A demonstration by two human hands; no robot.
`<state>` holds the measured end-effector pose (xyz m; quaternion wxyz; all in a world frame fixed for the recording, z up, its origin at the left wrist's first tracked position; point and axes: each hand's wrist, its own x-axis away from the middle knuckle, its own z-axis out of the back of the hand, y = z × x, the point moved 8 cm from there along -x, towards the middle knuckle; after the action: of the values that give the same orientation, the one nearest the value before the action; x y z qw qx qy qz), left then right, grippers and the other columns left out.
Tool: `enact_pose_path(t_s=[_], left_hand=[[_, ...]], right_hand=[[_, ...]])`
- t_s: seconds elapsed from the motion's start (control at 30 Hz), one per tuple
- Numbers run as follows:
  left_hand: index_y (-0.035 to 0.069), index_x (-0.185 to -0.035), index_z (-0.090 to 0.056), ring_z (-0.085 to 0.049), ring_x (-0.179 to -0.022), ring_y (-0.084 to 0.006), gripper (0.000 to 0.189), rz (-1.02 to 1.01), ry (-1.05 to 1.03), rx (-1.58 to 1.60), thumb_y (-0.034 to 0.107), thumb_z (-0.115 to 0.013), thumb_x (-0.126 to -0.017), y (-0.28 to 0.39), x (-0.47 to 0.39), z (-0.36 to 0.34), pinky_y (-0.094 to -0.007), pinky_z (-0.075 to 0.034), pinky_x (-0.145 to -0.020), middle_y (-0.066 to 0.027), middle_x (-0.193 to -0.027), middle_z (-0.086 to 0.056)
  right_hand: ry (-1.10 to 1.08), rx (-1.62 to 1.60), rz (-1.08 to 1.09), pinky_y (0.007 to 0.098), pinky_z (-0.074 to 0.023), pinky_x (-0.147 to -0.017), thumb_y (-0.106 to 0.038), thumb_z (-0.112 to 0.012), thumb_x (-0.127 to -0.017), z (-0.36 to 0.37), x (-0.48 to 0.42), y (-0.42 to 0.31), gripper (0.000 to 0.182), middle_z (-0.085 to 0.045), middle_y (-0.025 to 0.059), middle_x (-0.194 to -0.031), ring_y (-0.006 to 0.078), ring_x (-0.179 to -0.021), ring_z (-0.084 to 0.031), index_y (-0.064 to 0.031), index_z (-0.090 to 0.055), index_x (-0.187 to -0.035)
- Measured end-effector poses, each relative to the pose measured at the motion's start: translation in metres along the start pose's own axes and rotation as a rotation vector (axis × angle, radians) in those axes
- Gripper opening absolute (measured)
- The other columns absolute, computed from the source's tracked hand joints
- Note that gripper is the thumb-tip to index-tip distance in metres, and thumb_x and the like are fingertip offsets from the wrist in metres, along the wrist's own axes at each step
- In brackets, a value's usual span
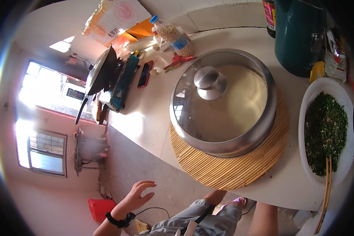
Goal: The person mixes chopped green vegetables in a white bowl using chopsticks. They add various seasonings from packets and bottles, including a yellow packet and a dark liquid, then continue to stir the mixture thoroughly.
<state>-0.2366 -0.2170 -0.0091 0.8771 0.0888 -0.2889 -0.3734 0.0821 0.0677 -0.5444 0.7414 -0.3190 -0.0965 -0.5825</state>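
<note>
My left hand (140,193) hangs in the air off the counter's near edge, fingers apart and holding nothing; a black watch is on that wrist. Only my right forearm (263,219) shows, running in below the counter edge, so the hand itself is hidden. Before me a wide metal pot (262,135) stands on a round mat of thin reeds or sticks (224,174). A glass lid (188,115) with a steel rim and steel knob (208,79) covers it; pale contents show through. To its right, an oval white dish (304,124) holds chopped greens (321,124), with chopsticks (327,191) leaning over its rim.
Left along the counter (153,118) are a phone (145,74), red peppers (178,60), a plastic bottle of beans or nuts (174,35) and a wok (101,72) on a portable stove (125,85). A dark green kettle (298,38) stands at back right. A red bucket (101,209) is on the floor.
</note>
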Motion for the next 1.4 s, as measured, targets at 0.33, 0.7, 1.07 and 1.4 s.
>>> enact_pose_path(t_s=[0.33, 0.7, 1.07, 1.4], left_hand=[[0.008, -0.129, -0.040, -0.049, -0.110, -0.0248, 0.058, -0.198, 0.064, 0.110, 0.004, -0.066, -0.077, 0.034, -0.011, 0.027, -0.0347, -0.037, -0.094, -0.0112, -0.118, -0.053], [0.006, -0.135, -0.028, -0.047, -0.113, -0.0254, 0.067, -0.380, 0.112, 0.445, 0.002, -0.064, -0.079, 0.095, -0.034, 0.110, -0.0310, -0.041, -0.088, -0.0129, -0.119, -0.053], [0.003, -0.133, -0.032, -0.048, -0.114, -0.0206, 0.050, -0.630, 0.085, 1.024, 0.002, -0.053, -0.088, 0.156, -0.067, 0.218, -0.0328, -0.038, -0.096, -0.0121, -0.115, -0.053], [0.003, -0.128, -0.040, -0.049, -0.112, -0.0183, 0.042, -0.398, 0.209, 1.058, 0.007, -0.054, -0.089, 0.045, -0.051, 0.209, -0.0310, -0.039, -0.093, -0.0109, -0.117, -0.053]], right_hand=[[-0.050, -0.105, 0.130, 0.0454, -0.0436, -0.086, -0.021, -0.062, -0.076, 0.042, 0.069, -0.011, 0.035, -0.055, 0.0227, -0.112, 0.0390, -0.101, -0.053, -0.0018, -0.056, -0.104], [0.045, -0.076, -0.495, 0.0424, -0.0430, -0.092, -0.016, -0.067, -0.068, 0.227, 0.403, 0.186, 0.018, -0.065, 0.0137, -0.096, 0.0322, -0.100, -0.056, -0.0090, -0.070, -0.084], [0.890, -0.828, 0.199, 0.0246, -0.0491, -0.064, -0.012, -0.052, -0.089, 0.640, 0.519, -0.198, 0.035, -0.048, 0.0090, -0.124, 0.0144, -0.087, -0.058, -0.0033, -0.047, -0.122], [0.143, -1.280, 0.983, 0.0324, -0.0503, -0.077, -0.007, -0.054, -0.087, 0.683, 0.380, -0.483, 0.047, -0.044, 0.0128, -0.123, 0.0250, -0.104, -0.055, -0.0004, -0.036, -0.130]])
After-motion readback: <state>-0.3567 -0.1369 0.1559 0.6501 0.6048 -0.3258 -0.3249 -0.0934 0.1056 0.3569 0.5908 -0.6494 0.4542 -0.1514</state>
